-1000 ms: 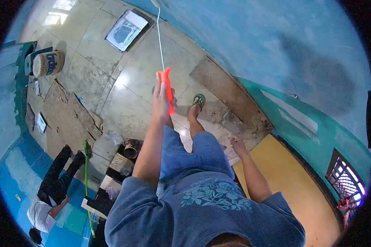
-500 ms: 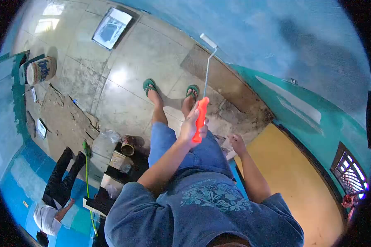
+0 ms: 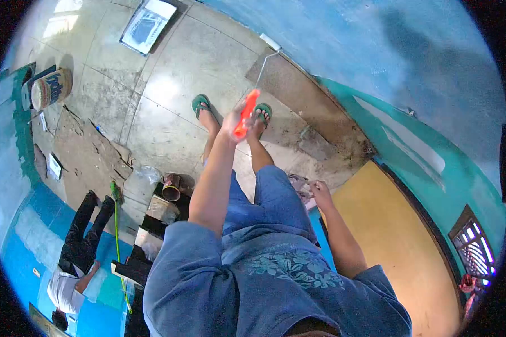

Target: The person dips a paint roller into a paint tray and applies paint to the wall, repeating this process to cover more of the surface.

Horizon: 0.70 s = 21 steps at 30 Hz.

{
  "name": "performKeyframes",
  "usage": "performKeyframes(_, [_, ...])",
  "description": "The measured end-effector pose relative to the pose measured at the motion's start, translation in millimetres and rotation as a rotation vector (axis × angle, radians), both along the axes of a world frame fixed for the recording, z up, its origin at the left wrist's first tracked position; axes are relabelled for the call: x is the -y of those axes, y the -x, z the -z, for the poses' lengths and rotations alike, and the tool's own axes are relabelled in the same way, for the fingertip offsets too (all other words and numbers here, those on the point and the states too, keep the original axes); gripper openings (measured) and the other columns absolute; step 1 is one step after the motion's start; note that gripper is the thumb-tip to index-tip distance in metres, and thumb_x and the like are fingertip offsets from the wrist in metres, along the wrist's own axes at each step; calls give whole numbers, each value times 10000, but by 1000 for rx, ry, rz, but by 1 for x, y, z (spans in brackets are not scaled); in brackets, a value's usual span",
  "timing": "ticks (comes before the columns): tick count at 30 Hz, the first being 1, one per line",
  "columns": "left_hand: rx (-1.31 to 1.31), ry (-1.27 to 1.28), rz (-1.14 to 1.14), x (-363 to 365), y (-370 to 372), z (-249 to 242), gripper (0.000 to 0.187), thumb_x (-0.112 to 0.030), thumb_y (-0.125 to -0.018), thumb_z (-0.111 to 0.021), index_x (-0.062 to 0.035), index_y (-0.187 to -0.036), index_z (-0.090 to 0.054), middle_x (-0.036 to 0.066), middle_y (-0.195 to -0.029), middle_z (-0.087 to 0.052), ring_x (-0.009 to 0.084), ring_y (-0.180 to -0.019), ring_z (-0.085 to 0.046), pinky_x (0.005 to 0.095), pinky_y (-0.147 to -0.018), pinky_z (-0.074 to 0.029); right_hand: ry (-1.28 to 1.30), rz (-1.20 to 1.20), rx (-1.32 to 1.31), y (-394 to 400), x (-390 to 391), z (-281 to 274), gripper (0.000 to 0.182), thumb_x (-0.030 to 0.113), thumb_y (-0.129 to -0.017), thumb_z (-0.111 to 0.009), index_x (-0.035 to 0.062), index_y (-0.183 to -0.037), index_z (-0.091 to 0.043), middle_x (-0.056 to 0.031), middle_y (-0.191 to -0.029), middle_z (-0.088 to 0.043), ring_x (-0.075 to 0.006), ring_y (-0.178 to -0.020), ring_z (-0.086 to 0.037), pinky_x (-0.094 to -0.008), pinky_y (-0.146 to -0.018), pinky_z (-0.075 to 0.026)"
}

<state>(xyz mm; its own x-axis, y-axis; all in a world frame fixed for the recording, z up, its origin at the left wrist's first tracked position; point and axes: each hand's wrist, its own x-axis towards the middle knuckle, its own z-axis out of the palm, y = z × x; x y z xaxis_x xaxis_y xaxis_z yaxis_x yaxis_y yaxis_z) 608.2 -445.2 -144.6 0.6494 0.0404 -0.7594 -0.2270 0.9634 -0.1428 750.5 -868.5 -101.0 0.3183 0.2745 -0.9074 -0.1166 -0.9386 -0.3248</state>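
Observation:
My left hand (image 3: 237,119) is closed round the orange handle (image 3: 245,115) of a small paint roller. The thin metal rod reaches up to the white roller head (image 3: 270,41), which lies at the lower edge of the blue wall (image 3: 343,39). The hand is slightly blurred. My right hand (image 3: 320,195) is beside my thigh, its fingers loosely curled and slightly apart, with nothing visible in them. Near it is a crumpled pinkish item (image 3: 301,187).
A paint tray (image 3: 149,25) and a bucket (image 3: 52,89) stand on the tiled floor. Brown sheet material (image 3: 90,154) covers part of it. An open can (image 3: 171,188) is at my left. Another person (image 3: 70,275) is by the far wall. A yellow surface (image 3: 393,236) is at right.
My left hand and the roller have moved up and left, away from my body. The roller head has reached the wall's lower edge. My right hand's fingers look looser.

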Motion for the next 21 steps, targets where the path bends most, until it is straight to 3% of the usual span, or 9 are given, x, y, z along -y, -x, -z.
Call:
performKeyframes(2, [64,140,-32,2,33,-37,281,-350,-962,-452,-140,-1149,-461,58,-725,-505,73,-415,-405,171,-332,-321,-71,-145,191,0,6,8,215,194,-912,-537,50,-1036,-639,-75,-1023,-540,-166,-866,-580,-289,-691,-492])
performKeyframes(5, [130,-1,-43,-1,57,-77,300,-352,-967,-442,-128,-1166,-446,55,-723,-501,56,-397,-383,158,-316,-304,-9,-23,67,-7,-25,-12,209,197,-907,-544,56,-1024,-646,-75,-1023,-536,-170,-873,-584,-290,-694,-495])
performKeyframes(7, [62,13,33,-11,62,-75,306,-361,-969,-435,-104,-1136,-434,44,-717,-489,39,-387,-371,146,-306,-294,-4,-13,117,-3,-17,3,221,211,-908,-543,55,-1026,-646,-76,-1026,-535,-173,-877,-584,-296,-699,-497])
performKeyframes(10, [69,24,51,-35,41,-12,299,-350,-964,-449,-66,-1059,-447,31,-703,-485,36,-401,-387,143,-315,-315,-1,-16,125,-10,-44,-11,250,242,-909,-542,48,-1032,-642,-78,-1019,-541,-175,-886,-584,-303,-706,-500])
performKeyframes(13, [-1,46,24,-52,4,12,288,-329,-963,-453,-43,-982,-466,27,-696,-497,38,-412,-403,148,-322,-335,-9,7,70,-5,-63,-23,279,269,-909,-542,42,-1041,-635,-76,-987,-555,-173,-890,-583,-304,-706,-500])
performKeyframes(16, [28,123,4,-49,6,10,286,-309,-964,-461,-62,-1109,-458,22,-680,-481,33,-413,-401,140,-315,-348,9,78,88,7,-64,-22,273,272,-912,-548,46,-1041,-629,-65,-929,-571,-164,-860,-584,-287,-692,-495])
performKeyframes(18, [-38,147,-12,-43,23,-25,294,-326,-962,-461,-83,-1128,-459,26,-690,-484,39,-402,-395,144,-300,-337,-102,-109,119,12,-63,-15,245,248,-913,-557,46,-1037,-621,-65,-928,-573,-156,-829,-585,-275,-680,-491])
performKeyframes(20, [-26,-71,73,-33,48,-67,276,-347,-964,-449,-124,-1127,-461,39,-724,-493,37,-389,-386,145,-282,-312,-87,-122,135,15,-65,-13,236,238,-914,-560,43,-1034,-617,-61,-916,-571,-152,-819,-586,-269,-674,-488])
performKeyframes(21, [21,-41,44,-28,61,-85,319,-323,-971,-428,-192,-1261,-399,42,-726,-495,43,-399,-383,144,-293,-305,-74,-138,151,17,-66,-10,227,228,-914,-564,39,-1031,-613,-56,-904,-569,-148,-810,-586,-262,-667,-485])
